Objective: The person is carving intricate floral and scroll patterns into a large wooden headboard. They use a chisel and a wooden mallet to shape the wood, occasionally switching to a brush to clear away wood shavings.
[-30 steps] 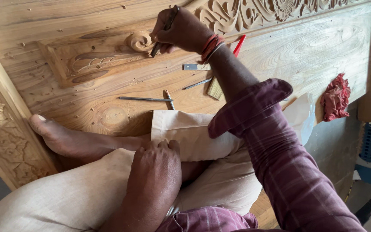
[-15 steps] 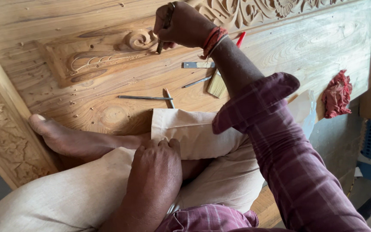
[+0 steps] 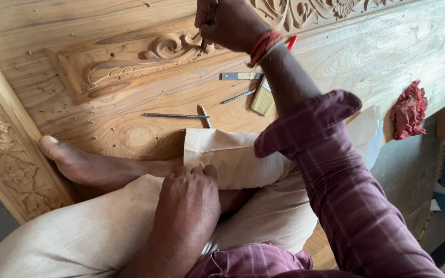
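We are looking down on a broad wooden panel [image 3: 336, 67] with a raised scroll carving [image 3: 145, 59] worked into its upper left part and a band of floral carving along its top edge. On the bare wood below the carving lie several loose tools: a long thin chisel [image 3: 176, 115] lying flat, a shorter one [image 3: 205, 116] angled just beside its right end, a flat metal blade [image 3: 241, 76], another slim tool [image 3: 239, 96] and a small wooden block [image 3: 262, 98], all near the forearm and partly covered by it. A crumpled red cloth [image 3: 409, 109] sits at the panel's right edge, well apart from the tools. A bare foot [image 3: 78, 162] rests on the panel's lower part, beside a carved post [image 3: 1, 149] at the left, and our beige trouser leg [image 3: 227, 154] covers the lower edge of the board. Our right hand [image 3: 230, 23] is closed in a fist around a carving tool [image 3: 205, 44], whose tip meets the right end of the scroll; most of the tool is hidden inside the grip. Our left hand [image 3: 189, 203] lies palm down on the knee, fingers [image 3: 191, 172] curled together against the trouser cloth, holding nothing.
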